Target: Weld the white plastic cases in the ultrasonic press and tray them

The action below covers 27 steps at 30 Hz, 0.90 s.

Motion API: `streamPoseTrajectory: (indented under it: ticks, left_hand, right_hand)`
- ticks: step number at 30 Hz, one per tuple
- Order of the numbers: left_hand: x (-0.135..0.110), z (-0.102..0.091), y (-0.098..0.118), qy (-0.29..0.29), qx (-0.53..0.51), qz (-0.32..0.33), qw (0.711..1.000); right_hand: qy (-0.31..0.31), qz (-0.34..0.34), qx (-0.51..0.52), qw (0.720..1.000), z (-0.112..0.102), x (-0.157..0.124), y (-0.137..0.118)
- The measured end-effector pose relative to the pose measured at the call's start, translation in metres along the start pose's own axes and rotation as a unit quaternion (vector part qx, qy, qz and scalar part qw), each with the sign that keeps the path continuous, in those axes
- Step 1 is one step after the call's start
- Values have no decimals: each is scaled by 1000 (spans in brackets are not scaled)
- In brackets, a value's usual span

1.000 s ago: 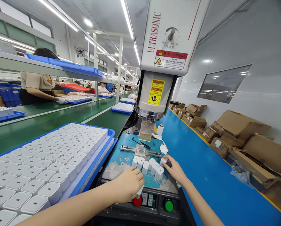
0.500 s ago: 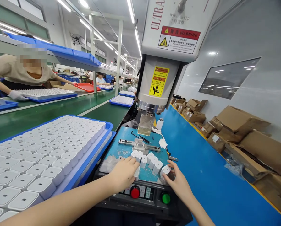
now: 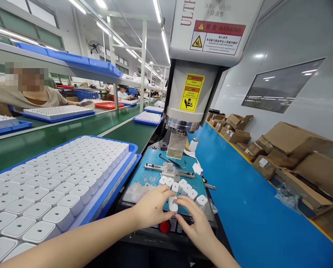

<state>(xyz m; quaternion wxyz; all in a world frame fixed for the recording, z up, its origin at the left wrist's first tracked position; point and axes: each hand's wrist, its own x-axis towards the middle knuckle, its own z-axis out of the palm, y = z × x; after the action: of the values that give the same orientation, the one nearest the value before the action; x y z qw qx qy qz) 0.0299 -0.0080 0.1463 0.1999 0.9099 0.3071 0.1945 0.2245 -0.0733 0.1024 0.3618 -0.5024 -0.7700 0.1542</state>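
My left hand (image 3: 152,206) and my right hand (image 3: 196,223) meet over the front of the blue welder plate (image 3: 151,176). Together they pinch one small white plastic housing (image 3: 173,203), held upright between the fingertips. Behind it a row of several white housings (image 3: 183,186) stands on the plate. The metal fixture (image 3: 169,170) sits further back under the clear horn (image 3: 175,146) of the ultrasonic welder (image 3: 200,56). A red button (image 3: 165,227) shows between my hands.
A blue tray (image 3: 119,178) full of white housings lies at my left on the green conveyor (image 3: 43,143). Cardboard boxes (image 3: 289,149) line the right wall beside the blue floor. A person works at a tray across the belt at far left.
My right hand moved left from the row's right end to meet my left hand. One housing now stands held between both hands. The green button is now covered.
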Motion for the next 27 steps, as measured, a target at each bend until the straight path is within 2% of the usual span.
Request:
streamPoseTrajectory:
  ticks: [6,10,15,17,20,22,25,27]
  left_hand:
    - [-2,-3,0,-18,-46,-7,999]
    - [0,-9,3,-2,-86,-8,996]
    - [2,-12,7,27,-138,-31,990]
    - [2,-10,7,41,-162,-39,985]
    - [2,-3,4,57,-159,-61,984]
    - [1,2,2,49,-132,-72,987]
    - [0,8,1,10,-90,-65,994]
    - [-1,8,2,-20,-60,-60,996]
  right_hand:
    - [-29,-18,4,999,-10,11,-3]
    - [-33,-39,-19,999,-20,18,-3]
    - [-6,-91,-46,995,-27,28,3]
    - [30,-91,-57,994,-30,34,9]
    - [107,-37,-50,992,-39,53,26]
    - [133,20,-51,990,-44,72,41]
    - [120,83,-102,984,-46,103,67]
    - [109,99,-130,981,-40,122,80]
